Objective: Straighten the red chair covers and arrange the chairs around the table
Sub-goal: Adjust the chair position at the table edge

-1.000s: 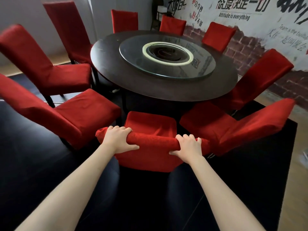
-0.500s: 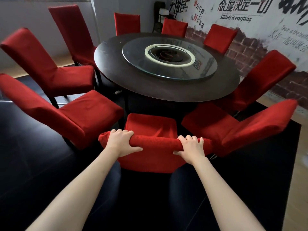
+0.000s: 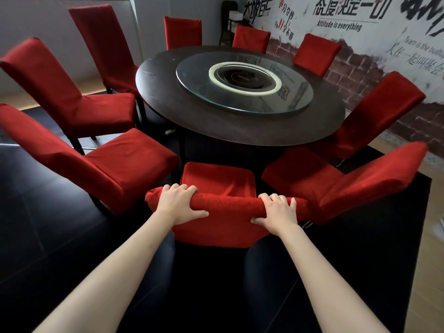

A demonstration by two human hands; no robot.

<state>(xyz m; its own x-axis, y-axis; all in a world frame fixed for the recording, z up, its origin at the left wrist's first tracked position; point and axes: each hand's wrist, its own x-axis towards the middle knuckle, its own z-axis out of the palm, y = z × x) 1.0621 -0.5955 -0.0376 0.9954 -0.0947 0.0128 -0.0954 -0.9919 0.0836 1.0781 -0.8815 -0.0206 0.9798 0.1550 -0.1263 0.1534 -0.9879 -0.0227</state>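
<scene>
Altogether nine red chairs [image 3: 217,181], one table [image 3: 240,126].

Nearest chair [image 3: 223,224]: legs and lower back hidden behind the person's dark-clad legs [image 3: 163,255]. Left hand [image 3: 176,204] and right hand [image 3: 278,210]: fingertips curl over the backrest top, out of sight. Table [image 3: 240,131] base lost in shadow. Wall lettering [image 3: 408,51] cut off at the right edge. Far dark chair [image 3: 228,18] too dim to make out.
</scene>
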